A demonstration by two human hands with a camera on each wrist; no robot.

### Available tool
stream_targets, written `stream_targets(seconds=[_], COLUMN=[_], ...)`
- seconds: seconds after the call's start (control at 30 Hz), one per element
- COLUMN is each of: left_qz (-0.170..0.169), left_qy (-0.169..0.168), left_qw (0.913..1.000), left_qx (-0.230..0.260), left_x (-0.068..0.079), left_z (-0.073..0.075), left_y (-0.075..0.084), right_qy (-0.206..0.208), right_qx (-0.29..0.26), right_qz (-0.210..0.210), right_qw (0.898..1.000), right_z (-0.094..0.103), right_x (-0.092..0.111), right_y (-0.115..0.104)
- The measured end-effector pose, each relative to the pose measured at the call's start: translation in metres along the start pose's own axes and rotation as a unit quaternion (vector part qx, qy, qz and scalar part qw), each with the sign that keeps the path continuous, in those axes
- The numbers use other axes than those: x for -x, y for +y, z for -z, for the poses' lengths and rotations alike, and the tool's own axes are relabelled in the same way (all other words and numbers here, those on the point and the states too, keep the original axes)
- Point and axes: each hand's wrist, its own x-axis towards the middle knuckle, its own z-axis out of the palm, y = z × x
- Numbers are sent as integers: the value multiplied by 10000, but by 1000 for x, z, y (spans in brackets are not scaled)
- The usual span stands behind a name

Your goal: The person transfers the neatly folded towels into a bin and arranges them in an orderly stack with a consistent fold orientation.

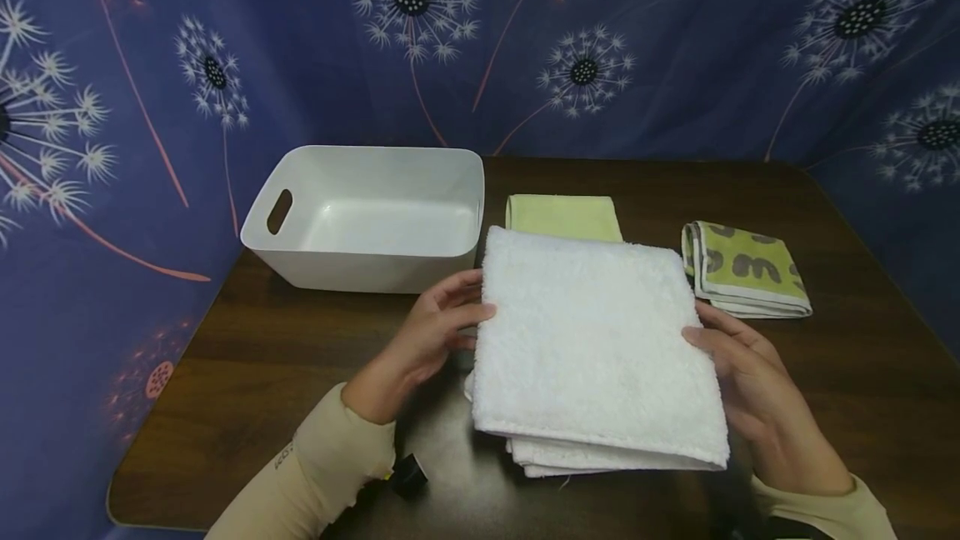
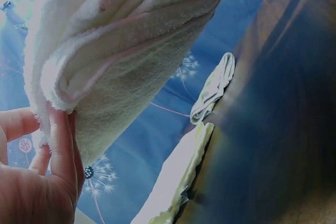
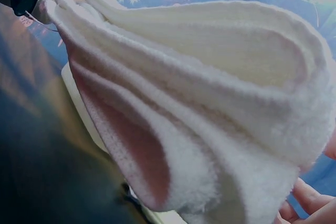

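Observation:
A folded white towel (image 1: 592, 348) is held up over the near part of the table between both hands. My left hand (image 1: 435, 327) grips its left edge, thumb on the upper face and fingers behind. On the opposite edge my right hand (image 1: 757, 390) pinches the towel the same way. Several loose layers show in the folded white towel (image 3: 210, 114) from the right wrist view, spreading apart at the edge. In the left wrist view the left hand's fingers (image 2: 63, 150) lie against the towel's underside.
A white plastic bin (image 1: 375, 219) with a handle hole stands at the back left. Behind the towel lies a folded pale-green towel (image 1: 562, 215), partly covered in view. A green-and-grey patterned towel (image 1: 750, 269) sits folded at the right on the dark wooden table (image 1: 247, 382).

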Motion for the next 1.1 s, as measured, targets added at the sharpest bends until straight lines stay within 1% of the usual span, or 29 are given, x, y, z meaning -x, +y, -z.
stream_targets(seconds=[0.33, 0.53, 0.73, 0.9, 1.1], left_qz=[-79, -91, -104, -100, -145], left_qy=[-110, -181, -269, -302, -350], left_qw=[9998, 9995, 9992, 9991, 9991], left_qx=[118, 240, 285, 265, 214], left_x=[0, 1, 0, 0, 0], left_z=[2, 3, 4, 4, 5], left_y=[7, 10, 12, 14, 17], right_qy=[-376, -381, -477, -470, -555], right_qx=[-369, -348, -424, -433, -477], right_qz=[185, 205, 229, 183, 295], right_qw=[9984, 9985, 9977, 9978, 9969], right_z=[-2, -5, -6, -7, -7], right_x=[0, 0, 0, 0, -1], right_y=[0, -2, -3, -3, -1])
